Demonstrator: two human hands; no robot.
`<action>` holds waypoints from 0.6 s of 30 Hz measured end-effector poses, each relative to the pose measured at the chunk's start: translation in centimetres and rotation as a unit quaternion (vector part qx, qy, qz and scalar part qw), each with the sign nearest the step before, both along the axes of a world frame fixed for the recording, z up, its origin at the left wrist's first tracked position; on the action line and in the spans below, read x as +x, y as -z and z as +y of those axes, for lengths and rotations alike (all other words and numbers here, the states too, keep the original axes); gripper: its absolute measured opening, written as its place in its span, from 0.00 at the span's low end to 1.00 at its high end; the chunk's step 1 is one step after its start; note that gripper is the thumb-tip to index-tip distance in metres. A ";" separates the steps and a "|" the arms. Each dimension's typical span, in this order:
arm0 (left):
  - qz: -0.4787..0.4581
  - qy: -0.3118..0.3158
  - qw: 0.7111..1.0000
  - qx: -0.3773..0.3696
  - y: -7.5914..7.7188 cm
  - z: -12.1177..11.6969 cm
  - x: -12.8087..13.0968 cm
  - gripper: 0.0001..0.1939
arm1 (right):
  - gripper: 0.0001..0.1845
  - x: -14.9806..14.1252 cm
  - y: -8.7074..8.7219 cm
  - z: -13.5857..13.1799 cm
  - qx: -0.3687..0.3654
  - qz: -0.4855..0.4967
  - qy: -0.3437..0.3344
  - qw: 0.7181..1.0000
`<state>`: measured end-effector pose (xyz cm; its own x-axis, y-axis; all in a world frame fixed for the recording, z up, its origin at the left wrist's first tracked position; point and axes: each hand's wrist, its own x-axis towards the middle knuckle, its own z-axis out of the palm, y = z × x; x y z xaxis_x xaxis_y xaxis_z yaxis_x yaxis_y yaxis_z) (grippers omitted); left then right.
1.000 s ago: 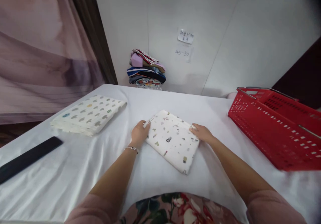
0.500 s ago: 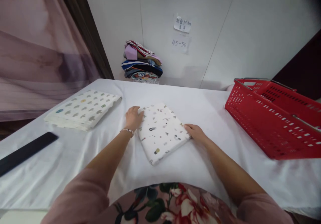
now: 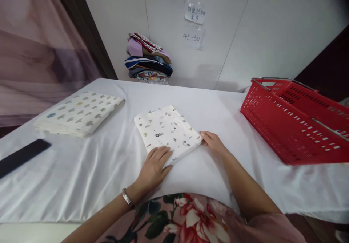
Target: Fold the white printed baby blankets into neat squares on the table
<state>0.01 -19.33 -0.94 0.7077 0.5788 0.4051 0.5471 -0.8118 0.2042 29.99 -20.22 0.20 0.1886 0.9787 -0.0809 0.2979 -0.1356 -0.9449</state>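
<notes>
A folded white cloth (image 3: 170,132) with small printed figures lies on the white-covered table in front of me. My left hand (image 3: 154,166), a bracelet at its wrist, rests over the cloth's near left corner. Its fingers are stretched out flat on top, and the thumb is apart along the near edge. At the right corner, my right hand (image 3: 214,143) pinches the cloth between thumb and fingers. The corner under my left hand is hidden.
To the left lies another folded cloth (image 3: 81,113) with a grey cloud-like print, and a black flat strip (image 3: 24,157) nearer me. A red perforated basket (image 3: 289,126) stands on the right. Behind the table's far edge is a pile of folded fabrics (image 3: 148,59) against the wall.
My left hand has moved from the cloth's left side to its near corner, toward me. The right hand stays at the right corner. The whole view has shifted slightly.
</notes>
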 end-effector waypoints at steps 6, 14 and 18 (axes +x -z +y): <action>0.000 -0.008 1.000 -0.014 -0.1 0.1 0.1 0.19 | 0.18 0.1 0.8 0.1 0.024 -0.042 -0.024 0.999; -0.015 -0.030 0.999 -0.031 0.1 -0.9 0.3 0.21 | 0.17 0.3 1.3 0.5 0.021 -0.129 -0.020 0.991; -0.014 -0.051 0.998 -0.033 0.1 -2.0 -0.1 0.26 | 0.22 -0.7 0.9 -0.2 0.108 -0.263 -0.003 0.959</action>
<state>-0.11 -21.38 -1.01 0.6334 0.6733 0.3814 0.6194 -0.7366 0.2717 29.26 -20.43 -0.66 0.1424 0.9629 0.2294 0.7417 0.0497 -0.6689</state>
